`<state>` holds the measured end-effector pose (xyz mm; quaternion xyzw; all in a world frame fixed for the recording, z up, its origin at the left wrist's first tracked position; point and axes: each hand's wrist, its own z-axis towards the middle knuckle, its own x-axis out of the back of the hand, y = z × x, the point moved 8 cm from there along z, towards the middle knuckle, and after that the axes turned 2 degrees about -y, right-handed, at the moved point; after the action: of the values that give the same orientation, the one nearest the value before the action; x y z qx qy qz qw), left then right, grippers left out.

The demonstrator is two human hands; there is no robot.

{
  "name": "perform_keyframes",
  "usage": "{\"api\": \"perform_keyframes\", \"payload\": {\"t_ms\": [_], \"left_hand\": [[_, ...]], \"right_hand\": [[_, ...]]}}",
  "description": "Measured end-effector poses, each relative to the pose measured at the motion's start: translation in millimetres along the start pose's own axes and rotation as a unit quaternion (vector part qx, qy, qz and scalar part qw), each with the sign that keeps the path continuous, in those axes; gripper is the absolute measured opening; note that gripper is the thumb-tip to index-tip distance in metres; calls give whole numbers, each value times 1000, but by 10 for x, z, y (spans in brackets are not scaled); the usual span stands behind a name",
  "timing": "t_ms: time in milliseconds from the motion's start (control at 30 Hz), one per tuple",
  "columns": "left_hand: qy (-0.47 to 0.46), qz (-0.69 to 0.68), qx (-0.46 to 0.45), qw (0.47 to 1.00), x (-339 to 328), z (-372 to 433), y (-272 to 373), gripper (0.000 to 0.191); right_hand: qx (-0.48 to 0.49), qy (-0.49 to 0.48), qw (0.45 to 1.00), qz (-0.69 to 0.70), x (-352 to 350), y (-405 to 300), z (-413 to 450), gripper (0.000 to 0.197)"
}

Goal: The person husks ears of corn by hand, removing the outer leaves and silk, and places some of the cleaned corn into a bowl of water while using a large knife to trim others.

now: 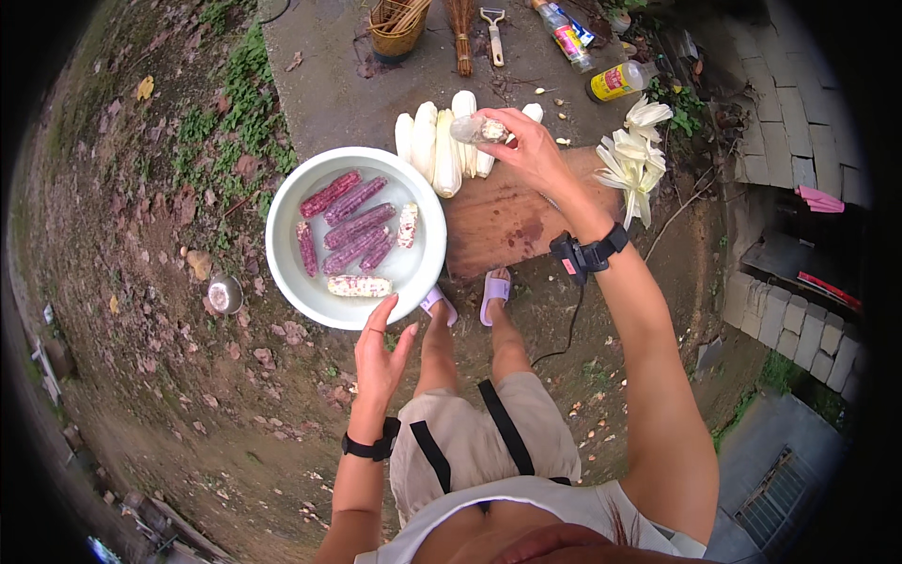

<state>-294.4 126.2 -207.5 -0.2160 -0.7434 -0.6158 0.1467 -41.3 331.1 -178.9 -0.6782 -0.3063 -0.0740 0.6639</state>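
My right hand [525, 144] holds a small translucent container [465, 130] with pale speckled contents at its near end; I cannot tell what they are. Below it lies a brown wooden cutting board [507, 218], with several ears of corn in pale husks [447, 155] along its far left edge. My left hand [380, 352] has its fingers apart at the near rim of a white basin [276, 247]. Whether the fingertips touch the rim is unclear. Inside the basin, several purple corn cobs [359, 225] lie in what looks like water, with speckled white-and-purple corn pieces [359, 285].
A grey slab [331, 77] bears a wicker basket [397, 32] of sticks, a straw brush [461, 39], a peeler [495, 39] and two bottles [567, 42]. Stripped husks [634, 166] lie at the board's right. A metal cup [225, 295] stands on the leaf-strewn ground.
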Motion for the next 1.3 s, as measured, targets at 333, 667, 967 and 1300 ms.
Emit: {"api": "perform_keyframes", "payload": {"t_ms": [333,667,967,1300], "left_hand": [[-149,-127,-118,974,-962,495,2107,67],[-148,-370,-88,913,-2001,-344,3038,44],[-240,-329,-44,912,-2642,-838,3526,41],[-115,-200,-194,953,-2654,-1248,3765,43]], "right_hand": [[-40,36,951,305,688,-797,-1591,26],[-31,296,839,455,1358,-525,-2986,30],[-6,394,823,409,2048,-507,-4021,32],[13,487,836,252,2248,-502,-4368,26]]}}
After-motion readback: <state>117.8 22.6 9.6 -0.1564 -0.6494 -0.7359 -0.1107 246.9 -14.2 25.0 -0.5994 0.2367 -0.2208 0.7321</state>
